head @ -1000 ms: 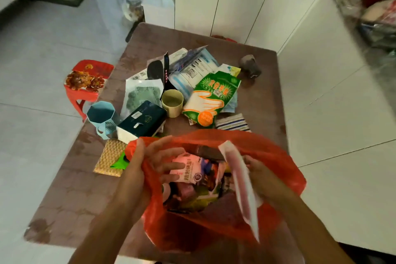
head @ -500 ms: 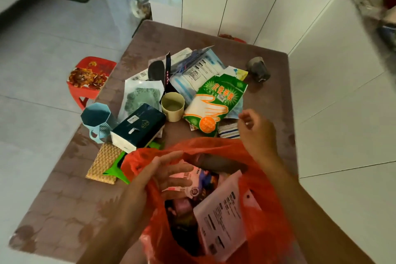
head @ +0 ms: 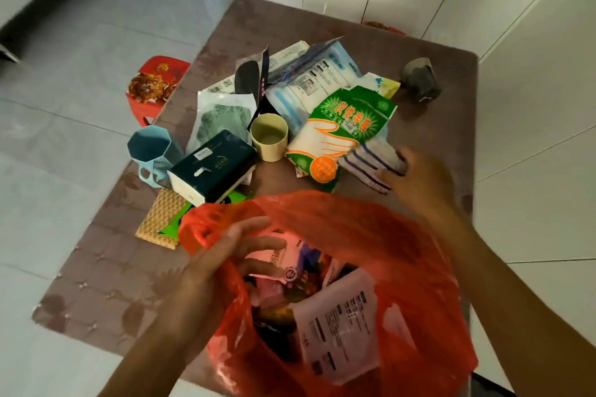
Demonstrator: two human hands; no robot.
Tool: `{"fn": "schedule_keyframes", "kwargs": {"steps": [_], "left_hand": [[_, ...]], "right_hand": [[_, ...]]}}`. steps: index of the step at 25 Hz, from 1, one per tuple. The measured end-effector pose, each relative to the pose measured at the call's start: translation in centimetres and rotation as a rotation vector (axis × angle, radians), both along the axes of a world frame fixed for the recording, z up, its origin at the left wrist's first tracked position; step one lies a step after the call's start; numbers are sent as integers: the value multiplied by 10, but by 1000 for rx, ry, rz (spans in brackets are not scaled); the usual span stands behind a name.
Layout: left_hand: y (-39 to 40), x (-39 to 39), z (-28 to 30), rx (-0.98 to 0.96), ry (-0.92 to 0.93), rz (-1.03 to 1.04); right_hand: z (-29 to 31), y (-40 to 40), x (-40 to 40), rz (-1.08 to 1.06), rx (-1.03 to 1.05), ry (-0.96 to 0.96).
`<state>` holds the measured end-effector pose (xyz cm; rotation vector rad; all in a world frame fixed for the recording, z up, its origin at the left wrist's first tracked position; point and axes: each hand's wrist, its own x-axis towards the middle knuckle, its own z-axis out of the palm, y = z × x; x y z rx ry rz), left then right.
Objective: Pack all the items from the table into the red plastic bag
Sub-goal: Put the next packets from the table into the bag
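The left hand (head: 222, 255) is gripping the near-left rim of the crinkled red plastic bag (head: 403, 255), fingers curled over the edge and reaching into the mouth, evidently to keep the opening spread for loading. The right hand (head: 416, 184) is closing on a blue-and-white striped folded cloth (head: 371, 161) just beyond the bag's far rim; motion blur is obscuring the fingertips, but the fingers appear curled round the cloth's end, which I judge to be the next item for packing. The bag is sitting at the near edge of the brown patterned table (head: 113, 284) and is already holding a white printed flat packet (head: 338, 325) standing on edge, a pink-labelled pouch (head: 283, 264) and darker wrappers beneath. Outside it are lying a green-and-white glove packet (head: 338, 132), a dark green tissue box (head: 213, 167), a pale yellow cup (head: 269, 137) that looks empty, a light blue faceted mug (head: 151, 151), a woven tan pad (head: 161, 219) and a grey lump (head: 419, 80). Packing is partly done.
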<state>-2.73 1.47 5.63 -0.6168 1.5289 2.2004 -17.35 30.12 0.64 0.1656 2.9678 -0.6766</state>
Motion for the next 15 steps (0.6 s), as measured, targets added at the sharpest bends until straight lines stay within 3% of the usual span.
{"fn": "schedule_keyframes", "kwargs": {"steps": [2,4,6,7,11,15], "left_hand": [[-6,5,2,-92,37,-26],[-13,9,8,-151,76,9],[-20,15,11,-156,90,5],[-22,17,14,-158,103,-6],[-26,22,17,-157,147,-48],[-25,21,20,-215,263,-39]], "right_hand": [[47,-7,55,-91,-505,28],[70,-29,111,53,-824,-207],[55,-58,139,275,-607,-453],[38,-68,143,279,-478,-473],[-4,-57,158,232,39,-299],[24,27,183,23,605,-357]]}}
